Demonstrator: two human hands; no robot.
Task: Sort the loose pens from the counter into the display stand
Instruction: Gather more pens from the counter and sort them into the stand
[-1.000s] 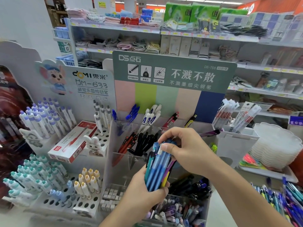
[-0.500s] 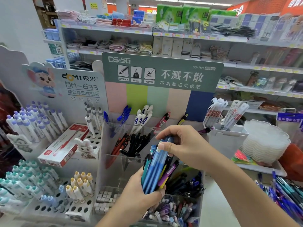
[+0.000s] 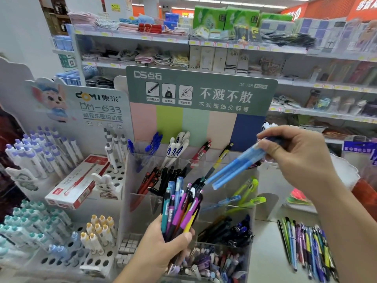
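Fingers of the right hand [image 3: 302, 160] pinch slim blue plastic pens [image 3: 234, 170] — left hand [image 3: 161, 248] grips a mixed bundle [image 3: 181, 209].

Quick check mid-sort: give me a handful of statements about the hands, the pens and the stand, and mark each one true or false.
1. The right hand holds light blue pens. True.
2. The left hand is empty. False: it grips a mixed bundle of pens.
3. Loose pens lie on the counter right of the clear display stand. True.
4. The light blue pens are already in a compartment. False: they are in the air above the stand.
5. A red and white box lies on the stand to the left. True.
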